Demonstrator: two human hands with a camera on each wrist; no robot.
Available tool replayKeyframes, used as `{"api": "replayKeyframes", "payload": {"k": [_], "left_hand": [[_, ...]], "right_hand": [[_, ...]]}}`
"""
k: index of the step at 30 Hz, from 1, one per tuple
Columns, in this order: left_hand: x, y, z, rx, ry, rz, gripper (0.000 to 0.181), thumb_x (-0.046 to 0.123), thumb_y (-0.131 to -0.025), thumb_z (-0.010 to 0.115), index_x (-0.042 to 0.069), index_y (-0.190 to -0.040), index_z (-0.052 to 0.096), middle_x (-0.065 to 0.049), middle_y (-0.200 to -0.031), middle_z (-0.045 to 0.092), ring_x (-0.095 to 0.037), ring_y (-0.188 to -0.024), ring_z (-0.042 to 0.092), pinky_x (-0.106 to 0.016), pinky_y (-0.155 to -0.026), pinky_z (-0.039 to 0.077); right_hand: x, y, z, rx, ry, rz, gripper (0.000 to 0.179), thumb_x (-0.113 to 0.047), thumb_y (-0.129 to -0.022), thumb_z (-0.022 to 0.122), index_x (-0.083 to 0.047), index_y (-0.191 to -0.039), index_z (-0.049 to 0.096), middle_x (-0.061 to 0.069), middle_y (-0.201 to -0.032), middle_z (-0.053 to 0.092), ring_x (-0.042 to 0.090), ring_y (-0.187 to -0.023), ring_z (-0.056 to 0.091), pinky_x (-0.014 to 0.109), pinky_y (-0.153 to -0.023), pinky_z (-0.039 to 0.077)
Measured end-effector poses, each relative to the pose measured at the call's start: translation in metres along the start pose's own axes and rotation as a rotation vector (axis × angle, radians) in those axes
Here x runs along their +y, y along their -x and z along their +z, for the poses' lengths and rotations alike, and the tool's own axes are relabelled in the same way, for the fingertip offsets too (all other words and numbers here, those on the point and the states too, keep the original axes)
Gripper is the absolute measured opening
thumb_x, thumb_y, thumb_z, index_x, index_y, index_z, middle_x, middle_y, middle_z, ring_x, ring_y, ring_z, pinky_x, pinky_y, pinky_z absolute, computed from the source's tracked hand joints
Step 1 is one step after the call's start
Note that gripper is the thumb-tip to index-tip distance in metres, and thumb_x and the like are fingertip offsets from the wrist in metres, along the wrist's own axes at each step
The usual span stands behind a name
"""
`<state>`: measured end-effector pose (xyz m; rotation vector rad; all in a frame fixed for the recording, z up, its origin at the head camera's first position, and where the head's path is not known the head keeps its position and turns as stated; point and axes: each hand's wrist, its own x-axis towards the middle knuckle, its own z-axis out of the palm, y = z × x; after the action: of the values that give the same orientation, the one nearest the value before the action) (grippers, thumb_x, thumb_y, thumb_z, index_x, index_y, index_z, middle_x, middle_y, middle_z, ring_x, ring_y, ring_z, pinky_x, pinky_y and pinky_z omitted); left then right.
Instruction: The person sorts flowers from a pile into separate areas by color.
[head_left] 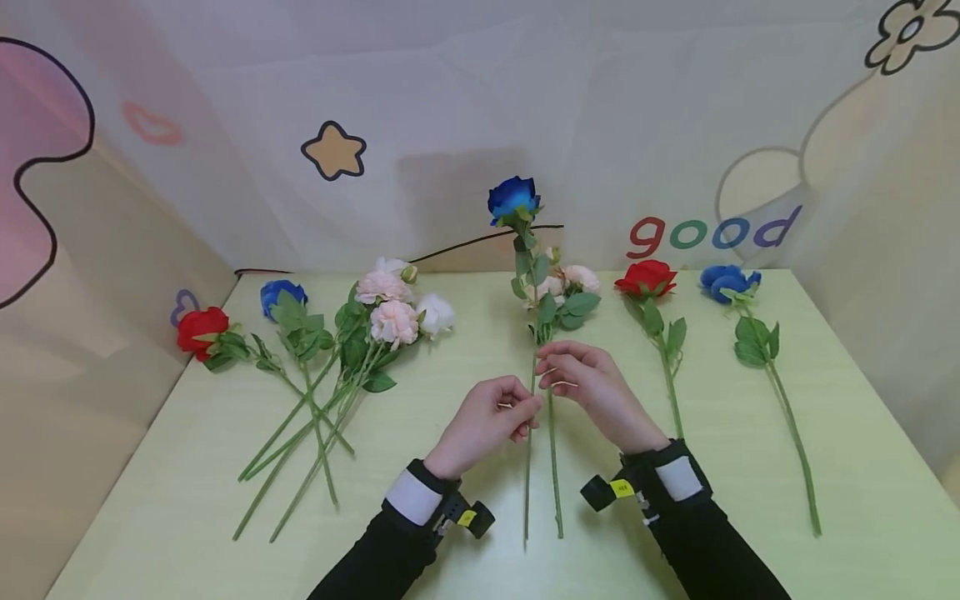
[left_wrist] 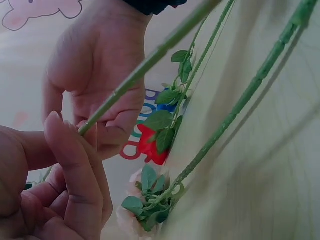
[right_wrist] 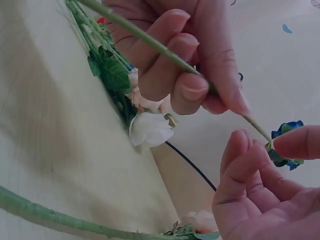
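A long-stemmed blue rose (head_left: 513, 200) stands upright over the middle of the table. My left hand (head_left: 491, 421) pinches its stem between thumb and fingers. Just above that grip, my right hand (head_left: 592, 387) is close beside the same stem, fingers loosely bent. In the right wrist view the thumb and fingertips of the right hand (right_wrist: 265, 195) lie either side of the stem with a small gap, and contact is unclear. Behind the blue rose, a pale pink flower (head_left: 581, 279) lies on the table, its stem running towards me.
Left on the table (head_left: 157, 500) lie a red rose (head_left: 202, 332), a blue rose (head_left: 283, 297) and several pink and white flowers (head_left: 393, 323) with crossing stems. To the right lie another red rose (head_left: 647, 278) and another blue rose (head_left: 727, 283). A printed cloth (head_left: 450, 92) hangs behind.
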<state>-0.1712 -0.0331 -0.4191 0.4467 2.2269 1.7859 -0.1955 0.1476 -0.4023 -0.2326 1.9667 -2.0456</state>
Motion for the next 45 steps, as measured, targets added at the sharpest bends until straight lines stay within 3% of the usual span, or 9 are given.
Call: {"api": "replayKeyframes", "payload": {"k": [4,11,16,21,26,29,35,39,45], "left_hand": [[0.0,0.002,0.004,-0.024,0.01,0.01,0.023,0.02,-0.093,0.061,-0.001,-0.085,0.061,-0.007,-0.071,0.065,-0.012,-0.056,0.056,-0.022,-0.054,0.048],[-0.002,0.001,0.009,-0.035,-0.011,-0.017,0.021,0.017,-0.093,0.061,-0.002,-0.086,0.061,-0.01,-0.072,0.064,-0.011,-0.055,0.056,-0.026,-0.055,0.048],[0.013,0.008,0.011,-0.027,-0.016,-0.023,0.018,0.011,-0.093,0.059,-0.005,-0.085,0.06,-0.017,-0.073,0.065,-0.01,-0.054,0.054,-0.028,-0.055,0.049],[0.02,0.014,0.013,-0.021,0.008,0.011,0.015,0.008,-0.092,0.06,-0.004,-0.083,0.059,-0.014,-0.07,0.063,-0.01,-0.053,0.054,-0.028,-0.053,0.051],[0.02,0.014,0.013,-0.035,-0.001,-0.007,0.018,0.01,-0.093,0.058,-0.007,-0.088,0.06,-0.017,-0.074,0.064,-0.011,-0.054,0.055,-0.045,-0.06,0.054],[0.01,0.009,0.013,-0.053,-0.011,-0.018,0.02,0.012,-0.094,0.058,-0.008,-0.092,0.062,-0.016,-0.076,0.065,-0.012,-0.055,0.056,-0.047,-0.061,0.054],[-0.004,0.004,0.009,-0.056,-0.11,-0.012,0.024,0.026,-0.094,0.059,0.003,-0.096,0.066,-0.005,-0.077,0.066,-0.013,-0.058,0.06,-0.028,-0.054,0.051],[-0.003,0.002,0.004,-0.059,-0.179,0.023,0.025,0.03,-0.095,0.057,0.007,-0.099,0.066,-0.005,-0.082,0.068,-0.015,-0.063,0.062,-0.026,-0.058,0.051],[0.003,0.004,-0.004,0.063,-0.381,0.134,0.024,0.027,-0.096,0.055,0.01,-0.109,0.064,-0.001,-0.095,0.067,-0.013,-0.08,0.063,-0.025,-0.071,0.052]], "right_hand": [[0.003,-0.001,0.002,-0.002,0.039,-0.014,0.042,-0.026,-0.098,0.052,0.008,-0.124,0.051,0.009,-0.099,0.06,0.019,-0.088,0.059,0.034,-0.083,0.05],[0.006,-0.001,0.001,0.042,0.146,-0.061,0.032,-0.023,-0.095,0.057,0.004,-0.113,0.058,0.014,-0.09,0.061,0.02,-0.083,0.058,0.039,-0.081,0.052],[0.005,-0.001,0.002,0.054,0.165,-0.072,0.028,-0.019,-0.094,0.059,0.004,-0.11,0.058,0.019,-0.092,0.061,0.018,-0.08,0.059,0.034,-0.079,0.054],[0.005,0.0,0.003,0.064,0.166,-0.08,0.025,-0.015,-0.094,0.059,0.006,-0.109,0.058,0.015,-0.09,0.062,0.017,-0.078,0.059,0.028,-0.076,0.054],[0.005,-0.001,0.003,0.063,0.161,-0.081,0.025,-0.014,-0.094,0.059,0.007,-0.108,0.058,0.012,-0.089,0.062,0.015,-0.076,0.06,0.026,-0.077,0.053],[0.005,-0.001,0.002,0.063,0.155,-0.074,0.024,-0.013,-0.094,0.058,0.007,-0.108,0.058,0.013,-0.09,0.062,0.014,-0.076,0.06,0.025,-0.077,0.054],[0.006,-0.003,-0.005,0.073,0.162,-0.054,0.027,-0.015,-0.095,0.058,0.007,-0.111,0.058,0.023,-0.095,0.062,0.016,-0.078,0.06,0.025,-0.078,0.053],[0.005,-0.004,-0.012,0.085,0.181,-0.048,0.029,-0.016,-0.095,0.058,0.007,-0.113,0.058,0.018,-0.095,0.064,0.016,-0.078,0.062,0.024,-0.079,0.053],[0.0,-0.001,-0.024,0.117,0.224,-0.045,0.032,-0.018,-0.095,0.058,0.008,-0.114,0.057,0.011,-0.091,0.063,0.015,-0.078,0.061,0.021,-0.078,0.053]]}}
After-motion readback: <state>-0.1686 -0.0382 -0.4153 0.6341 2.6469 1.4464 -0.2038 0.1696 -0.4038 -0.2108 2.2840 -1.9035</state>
